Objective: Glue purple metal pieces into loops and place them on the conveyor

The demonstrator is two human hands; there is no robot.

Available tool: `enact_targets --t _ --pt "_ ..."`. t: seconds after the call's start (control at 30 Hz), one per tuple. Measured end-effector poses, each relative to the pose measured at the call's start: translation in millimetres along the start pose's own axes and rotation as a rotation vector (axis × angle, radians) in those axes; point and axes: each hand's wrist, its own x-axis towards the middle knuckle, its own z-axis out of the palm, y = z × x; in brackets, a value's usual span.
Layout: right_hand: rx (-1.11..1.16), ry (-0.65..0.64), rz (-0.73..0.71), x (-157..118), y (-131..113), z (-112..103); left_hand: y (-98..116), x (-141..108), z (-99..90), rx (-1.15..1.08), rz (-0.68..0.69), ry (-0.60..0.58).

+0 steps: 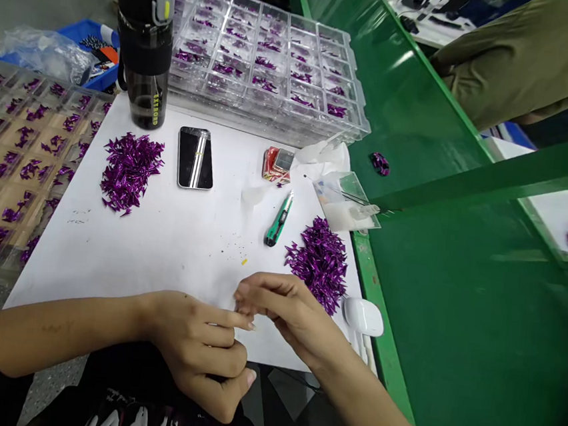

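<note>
My left hand (205,349) is over the near edge of the white tabletop, its fingers curled in and one finger stretched towards my right hand. Whatever it may hold is hidden. Close against that fingertip, my right hand (287,307) is closed in a pinch; what lies between the fingers is too small to make out. Just beyond my right hand is a heap of shiny purple pointed pieces (320,260). A second purple heap (130,170) lies at the far left of the white tabletop (160,248). A green utility knife (278,220) rests beyond the hands.
A phone (195,158) and a dark bottle (145,59) stand near clear compartment boxes (268,114) of purple pieces. Another compartment tray (24,141) is at left. A white case (363,316) sits by the green metal frame (395,358). Someone's trousers (520,55) show at upper right.
</note>
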Motion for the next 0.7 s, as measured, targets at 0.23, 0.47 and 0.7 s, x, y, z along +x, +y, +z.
enact_targets --t 0.23,0.47,0.7 --pt "-0.485 0.375 -0.273 -21 40 -3 2 -5 -1.5 0.136 0.012 0.290" --pt "-0.330 0.550 -0.447 -24 65 31 -1 2 -14.3 -0.538 -0.187 0.472" --pt "-0.296 0.435 -0.527 -24 52 40 0 0 -20.3 -0.483 -0.130 0.300"
